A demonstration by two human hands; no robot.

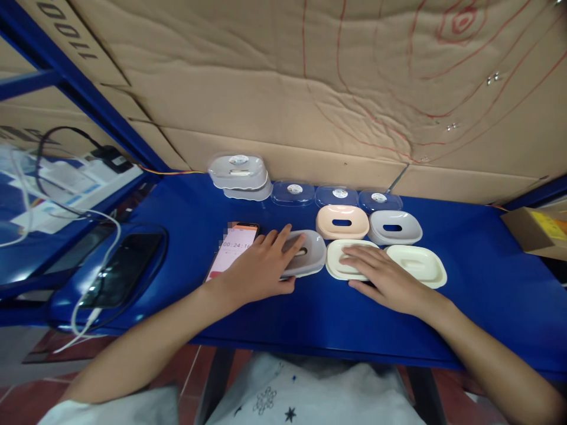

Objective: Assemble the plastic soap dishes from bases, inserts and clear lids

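Left hand (270, 262): fingers on grey dish (315, 251). Right hand (383, 274): over cream dish (335, 260), grip unclear.

Single head-worn view: faces forward and down over blue table (482, 295), cardboard (248, 100) behind; close range.

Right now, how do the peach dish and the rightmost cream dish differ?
The peach dish has an open slot in its middle; the rightmost cream dish has a closed one. The peach dish is in full view, while the right hand partly hides the cream dish. Both are oval.
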